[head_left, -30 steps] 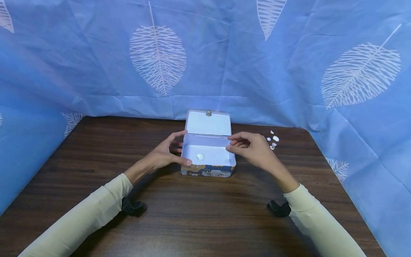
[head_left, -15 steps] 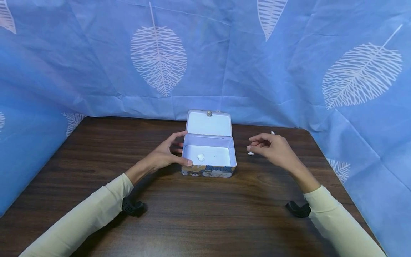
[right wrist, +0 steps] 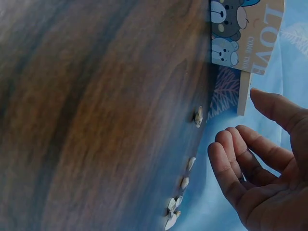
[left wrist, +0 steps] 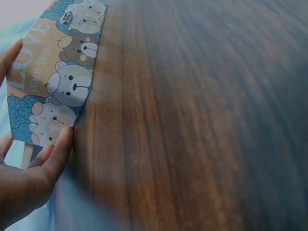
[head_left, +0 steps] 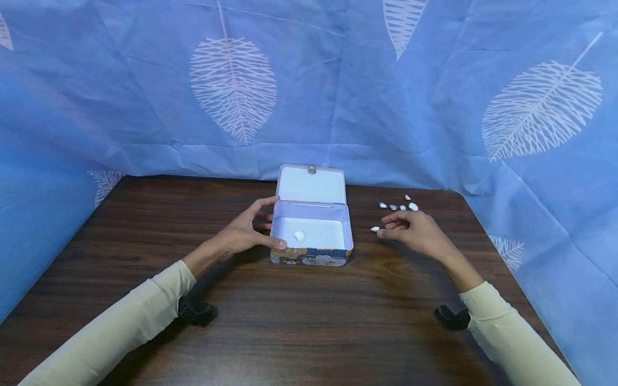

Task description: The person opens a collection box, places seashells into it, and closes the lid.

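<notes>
A tin box (head_left: pixel 310 256) with printed bears stands with its lid (head_left: pixel 311 183) raised at the back. One white shell (head_left: pixel 300 236) lies inside, towards the left. My left hand (head_left: pixel 243 230) grips the box's left side, thumb at the front corner and fingers farther back. To the right of the box, my right hand (head_left: pixel 414 231) hovers low over the table, its fingers loosely bent and holding nothing. A single shell (head_left: pixel 375 229) lies just beyond its fingertips. In the right wrist view a gap shows between thumb and fingers, with that shell (right wrist: pixel 198 117) apart from them.
Several small shells (head_left: pixel 393 207) lie behind the right hand, near the back right of the dark wooden table (head_left: pixel 309 321). A blue leaf-patterned cloth (head_left: pixel 309 107) hangs along the table's back edge and sides.
My right hand has left the box's right rim and moved right, to beside the single shell, uncovering the shells behind it. My left hand has kept its hold on the box.
</notes>
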Demonstrator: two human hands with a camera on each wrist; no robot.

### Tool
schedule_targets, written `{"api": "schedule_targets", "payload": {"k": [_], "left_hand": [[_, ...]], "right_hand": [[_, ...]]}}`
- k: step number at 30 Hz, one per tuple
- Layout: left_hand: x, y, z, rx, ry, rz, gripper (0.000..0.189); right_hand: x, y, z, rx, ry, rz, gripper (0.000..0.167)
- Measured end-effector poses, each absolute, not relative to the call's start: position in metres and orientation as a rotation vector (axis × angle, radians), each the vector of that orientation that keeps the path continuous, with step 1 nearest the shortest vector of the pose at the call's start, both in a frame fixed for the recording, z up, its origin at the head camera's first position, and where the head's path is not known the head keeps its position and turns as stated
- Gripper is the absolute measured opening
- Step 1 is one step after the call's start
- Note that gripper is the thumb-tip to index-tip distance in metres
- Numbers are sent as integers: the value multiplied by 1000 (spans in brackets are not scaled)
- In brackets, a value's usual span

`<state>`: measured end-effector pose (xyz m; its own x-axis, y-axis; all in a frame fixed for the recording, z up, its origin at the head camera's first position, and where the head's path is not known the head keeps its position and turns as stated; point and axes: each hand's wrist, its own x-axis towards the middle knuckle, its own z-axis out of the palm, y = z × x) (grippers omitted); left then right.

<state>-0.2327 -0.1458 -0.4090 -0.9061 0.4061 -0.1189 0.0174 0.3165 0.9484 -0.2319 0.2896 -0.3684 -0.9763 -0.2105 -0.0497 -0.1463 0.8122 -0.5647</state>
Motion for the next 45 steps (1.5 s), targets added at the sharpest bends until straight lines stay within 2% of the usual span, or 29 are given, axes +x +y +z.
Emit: {"api": "schedule_targets", "payload": {"k": [10,30,45], "left_hand": [[-233,-145,-408,372,2269,1597,114],[-232,-143,-409,373,2277,1588,114],[-233,-144,-407,380,2233,1604,115]], "right_hand": [[-239,292,-370,-198,2850,-829,52],[-258,294,-381,-258,2783,-768,59],[-266,287,-382,-246,2807,-720,45]]}}
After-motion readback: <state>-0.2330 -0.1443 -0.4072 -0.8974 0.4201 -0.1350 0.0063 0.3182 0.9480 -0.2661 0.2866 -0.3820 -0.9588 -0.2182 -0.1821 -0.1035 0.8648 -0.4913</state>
